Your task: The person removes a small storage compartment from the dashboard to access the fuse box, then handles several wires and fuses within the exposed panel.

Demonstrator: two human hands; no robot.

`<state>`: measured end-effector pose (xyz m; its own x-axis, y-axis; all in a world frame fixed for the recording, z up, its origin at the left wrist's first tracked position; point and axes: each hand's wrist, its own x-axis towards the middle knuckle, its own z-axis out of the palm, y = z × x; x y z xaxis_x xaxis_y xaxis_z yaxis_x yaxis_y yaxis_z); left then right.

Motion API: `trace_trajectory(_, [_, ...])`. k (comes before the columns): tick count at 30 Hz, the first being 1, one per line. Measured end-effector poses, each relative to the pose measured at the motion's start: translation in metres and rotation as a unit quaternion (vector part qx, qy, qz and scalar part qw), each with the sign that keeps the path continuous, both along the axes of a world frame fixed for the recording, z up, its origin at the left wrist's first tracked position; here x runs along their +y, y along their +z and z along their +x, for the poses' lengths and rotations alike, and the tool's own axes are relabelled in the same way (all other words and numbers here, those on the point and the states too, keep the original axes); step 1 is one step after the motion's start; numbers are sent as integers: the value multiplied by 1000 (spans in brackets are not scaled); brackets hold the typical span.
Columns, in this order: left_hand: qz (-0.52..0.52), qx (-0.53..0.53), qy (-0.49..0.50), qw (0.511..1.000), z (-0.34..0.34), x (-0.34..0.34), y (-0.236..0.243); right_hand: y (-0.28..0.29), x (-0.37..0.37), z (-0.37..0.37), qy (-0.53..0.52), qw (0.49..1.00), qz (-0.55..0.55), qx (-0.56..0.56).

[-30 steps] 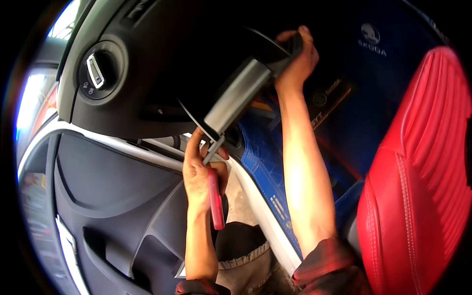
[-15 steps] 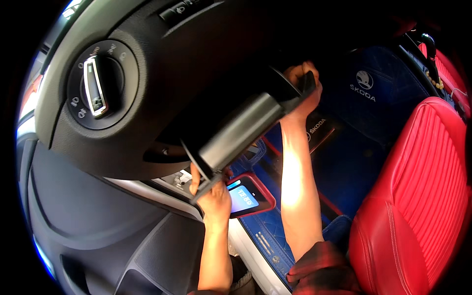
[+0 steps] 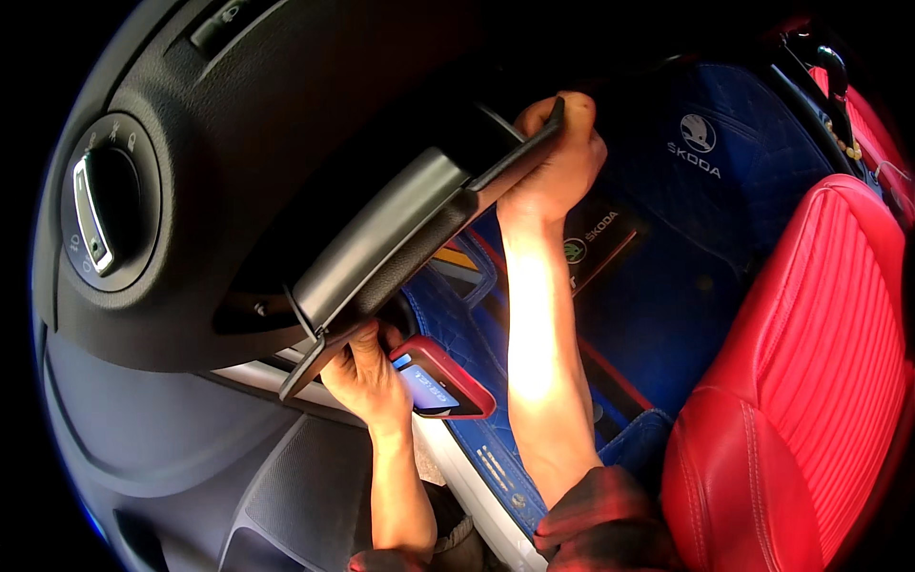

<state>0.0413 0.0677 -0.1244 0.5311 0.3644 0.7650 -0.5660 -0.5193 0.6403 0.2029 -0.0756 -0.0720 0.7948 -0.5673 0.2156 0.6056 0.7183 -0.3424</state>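
Observation:
A black open storage compartment (image 3: 386, 234) with a curved inner wall and a textured front panel tilts out from the lower dashboard. My right hand (image 3: 558, 162) is closed around the far right end of its panel, the thumb side up. At the panel's near left end, my left hand (image 3: 370, 381) is closed, with its fingers against the lower edge. A phone (image 3: 440, 381) in a red case, its screen lit, juts out to the right of the left hand and appears held in it. The fingers behind the phone are hidden.
Left of the compartment, a round light switch (image 3: 107, 210) sits on the dashboard (image 3: 219, 143). The grey door panel (image 3: 172, 439) lies at lower left. A red ribbed seat (image 3: 801, 381) stands at right, beside blue quilted floor mats (image 3: 762, 124).
The compartment, both hands and the phone have shifted left in the view, as has the light switch. More of the panel's textured outer face shows. Both hands keep their hold.

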Motion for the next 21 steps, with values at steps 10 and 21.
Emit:
trace_trajectory(10, [-20,9,-5,1000,-4,-14,-3,-13,-5,10,35,995,23,-90])
trace_trajectory(21, [125,73,47,988,-17,19,-43,-31,-11,11,68,972,-19,-226])
